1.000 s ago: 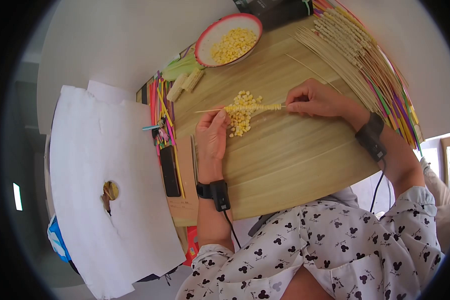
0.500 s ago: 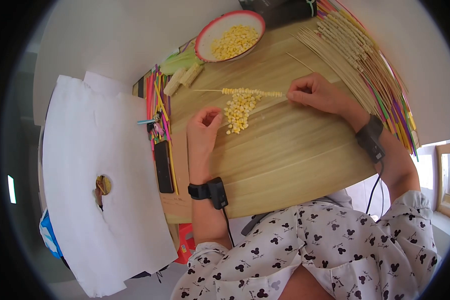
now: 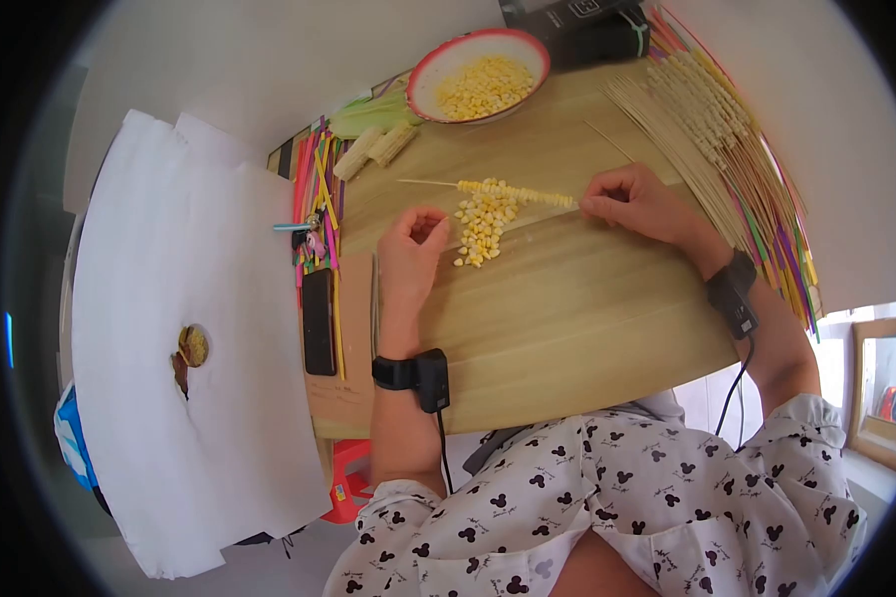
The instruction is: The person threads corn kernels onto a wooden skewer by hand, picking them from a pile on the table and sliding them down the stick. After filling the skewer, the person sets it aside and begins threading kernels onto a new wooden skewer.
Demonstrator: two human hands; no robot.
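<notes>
A thin skewer threaded with yellow corn kernels (image 3: 528, 195) lies level above the table, its bare tip pointing left. My right hand (image 3: 629, 202) pinches its right end between thumb and finger. Under and below the skewer is a loose pile of kernels (image 3: 483, 231). My left hand (image 3: 416, 249) is just left of the pile, thumb and fingertips close together; whether a kernel is between them is too small to tell.
A red-rimmed bowl (image 3: 423, 85) of kernels stands at the back, with corn cobs (image 3: 392, 144) beside it. Skewers (image 3: 667, 149) and coloured sticks lie at the right. More coloured sticks and a black phone (image 3: 319, 322) are at the left, near a white foam sheet (image 3: 219, 438).
The whole view has shifted slightly. The skewer now tilts a little more, its right end lower. Both hands keep nearly the same places relative to the kernels.
</notes>
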